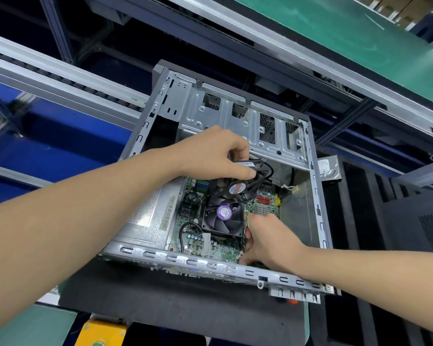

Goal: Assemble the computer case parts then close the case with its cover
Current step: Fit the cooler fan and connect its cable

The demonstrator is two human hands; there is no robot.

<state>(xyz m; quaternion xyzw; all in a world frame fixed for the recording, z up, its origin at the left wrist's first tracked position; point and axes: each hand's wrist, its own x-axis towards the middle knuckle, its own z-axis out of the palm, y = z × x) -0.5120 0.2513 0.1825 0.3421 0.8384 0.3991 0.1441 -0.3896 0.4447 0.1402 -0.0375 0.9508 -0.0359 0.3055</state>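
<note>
Here, the open case lies on a black mat at the centre of the frame, its board exposed; the left hand grips a loose black fan, tilted above the cooler; the right hand, lower right of centre, curls its fingers by coloured wires at the cooler's right edge; whether it holds them I cannot tell; a hard drive lies just outside the case's right wall.
</note>
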